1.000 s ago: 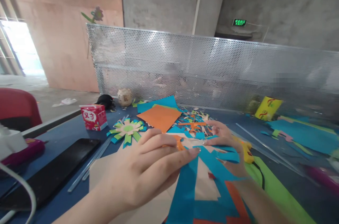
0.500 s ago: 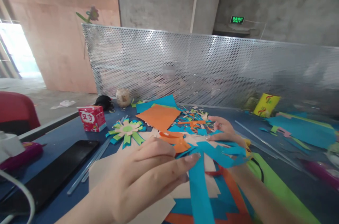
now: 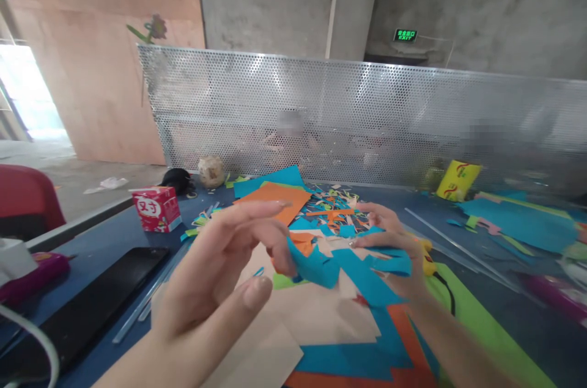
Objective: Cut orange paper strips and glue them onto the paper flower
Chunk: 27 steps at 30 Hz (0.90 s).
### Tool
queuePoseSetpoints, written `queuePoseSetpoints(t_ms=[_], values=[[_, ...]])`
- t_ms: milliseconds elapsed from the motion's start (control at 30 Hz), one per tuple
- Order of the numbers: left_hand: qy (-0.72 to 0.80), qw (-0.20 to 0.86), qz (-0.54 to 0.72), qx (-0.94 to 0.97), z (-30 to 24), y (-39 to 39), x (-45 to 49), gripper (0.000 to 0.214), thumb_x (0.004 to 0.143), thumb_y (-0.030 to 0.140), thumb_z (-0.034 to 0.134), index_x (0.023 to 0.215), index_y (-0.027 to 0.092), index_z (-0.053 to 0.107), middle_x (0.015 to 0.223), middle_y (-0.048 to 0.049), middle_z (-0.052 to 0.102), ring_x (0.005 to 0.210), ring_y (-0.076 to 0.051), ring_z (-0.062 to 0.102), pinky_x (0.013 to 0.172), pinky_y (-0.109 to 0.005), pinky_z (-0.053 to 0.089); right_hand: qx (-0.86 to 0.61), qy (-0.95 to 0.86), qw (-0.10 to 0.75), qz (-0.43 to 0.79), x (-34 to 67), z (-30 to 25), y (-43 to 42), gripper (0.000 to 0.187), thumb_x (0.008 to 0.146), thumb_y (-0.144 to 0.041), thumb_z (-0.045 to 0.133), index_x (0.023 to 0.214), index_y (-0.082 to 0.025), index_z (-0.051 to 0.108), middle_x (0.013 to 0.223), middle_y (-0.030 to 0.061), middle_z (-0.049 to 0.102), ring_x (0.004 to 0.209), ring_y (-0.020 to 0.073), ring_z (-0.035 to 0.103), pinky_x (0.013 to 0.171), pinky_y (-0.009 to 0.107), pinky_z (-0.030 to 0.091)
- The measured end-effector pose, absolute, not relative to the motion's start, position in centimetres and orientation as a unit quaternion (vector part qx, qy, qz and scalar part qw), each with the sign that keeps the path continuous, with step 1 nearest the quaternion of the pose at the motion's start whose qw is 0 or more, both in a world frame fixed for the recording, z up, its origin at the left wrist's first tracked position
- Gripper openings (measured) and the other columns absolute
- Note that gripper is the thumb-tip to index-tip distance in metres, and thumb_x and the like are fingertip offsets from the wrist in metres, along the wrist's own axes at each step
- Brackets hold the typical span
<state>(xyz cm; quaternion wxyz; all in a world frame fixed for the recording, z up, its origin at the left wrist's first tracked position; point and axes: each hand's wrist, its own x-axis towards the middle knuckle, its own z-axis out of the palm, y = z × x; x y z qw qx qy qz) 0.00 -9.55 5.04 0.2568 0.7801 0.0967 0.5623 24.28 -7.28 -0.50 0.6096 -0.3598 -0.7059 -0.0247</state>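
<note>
My left hand (image 3: 224, 266) is raised over the paper with thumb and fingers spread apart. A curved blue paper strip (image 3: 316, 266) ends beside its bent fingers; whether they touch it I cannot tell. On the right, the fingers of my right hand (image 3: 389, 241) are closed around a bunch of blue paper strips (image 3: 373, 278). Orange paper (image 3: 302, 242) and beige pieces sit among these strips. Under both hands lie beige sheets (image 3: 330, 311) over blue and orange paper. Part of a green and blue paper flower (image 3: 197, 226) shows behind my left hand.
A black phone (image 3: 87, 296), clear glue sticks and a red box (image 3: 156, 209) lie on the left. Paper scraps and an orange sheet (image 3: 296, 198) are at the back, before a perforated metal screen (image 3: 238, 101). A yellow packet (image 3: 458, 180) stands at the right.
My left hand has lifted and turned, its fingers opening. The blue strip that hung down toward the front edge now curves toward those fingers. My right hand has hardly moved.
</note>
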Motion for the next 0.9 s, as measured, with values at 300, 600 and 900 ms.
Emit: queuePoseSetpoints(t_ms=[300,600,900], values=[[0.099,0.387,0.506,0.764,6.0,-9.4,-0.3,0.024,0.077,0.040,0.051,0.088,0.020,0.043,0.057,0.0051,0.039,0.044,-0.006,0.044,0.037,-0.018,0.039,-0.337,-0.762,0.551,-0.051,24.3,-0.8,-7.2,0.010,0.072,-0.030,0.061,0.076,-0.036,0.067,0.112,-0.0017,0.051,0.102,0.0236,0.047,0.083,0.041,0.038],[0.221,0.080,0.334,0.913,4.1,-10.5,0.9,0.040,0.070,0.014,0.057,0.107,0.023,0.045,0.076,0.0012,0.059,0.074,-0.013,0.056,0.065,-0.025,0.048,-0.346,-0.767,0.541,-0.018,24.3,-1.1,-7.1,0.010,0.072,-0.033,0.060,0.079,-0.036,0.067,0.112,0.0004,0.050,0.101,0.0255,0.047,0.082,0.042,0.038],[0.163,0.401,0.311,0.846,4.6,-10.4,-0.1,0.033,0.073,0.008,0.058,0.100,0.023,0.048,0.073,0.0031,0.064,0.067,-0.010,0.063,0.063,-0.021,0.052,-0.331,-0.739,0.587,0.004,24.4,-0.7,-7.0,0.008,0.070,-0.029,0.062,0.076,-0.032,0.066,0.109,-0.0008,0.055,0.097,0.0226,0.051,0.083,0.040,0.038]])
